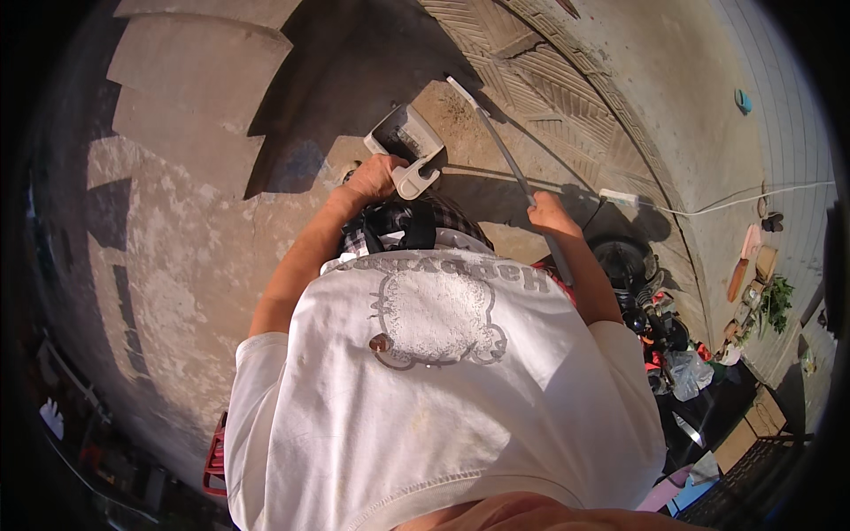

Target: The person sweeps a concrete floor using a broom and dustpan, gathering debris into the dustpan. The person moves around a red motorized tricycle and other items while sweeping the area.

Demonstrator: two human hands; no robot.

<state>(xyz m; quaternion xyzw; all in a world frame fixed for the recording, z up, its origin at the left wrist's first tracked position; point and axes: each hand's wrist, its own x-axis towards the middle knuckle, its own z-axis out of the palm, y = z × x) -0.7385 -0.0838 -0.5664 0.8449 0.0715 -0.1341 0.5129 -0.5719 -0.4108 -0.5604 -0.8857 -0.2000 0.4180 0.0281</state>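
Observation:
My left hand [377, 176] is closed around the handle side of a light grey plastic dustpan [420, 129], whose pan holds some dark debris. My right hand [551, 214] grips the grey handle of a long tool [510, 159], likely a broom or squeegee. The tool slants up and left to a narrow pale head [467, 95] near the concrete floor. Dustpan and tool head are apart, with sunlit floor [458, 126] between them. The tool's lower handle end runs beside my right forearm.
Large flat panels [192, 79] stand at the upper left. A ridged concrete strip [558, 79] curves along the right. A white power strip [619, 197] with a cable lies right of my right hand. Beyond it are a black round object [621, 259], a plastic bag [689, 373] and a green plant [775, 304].

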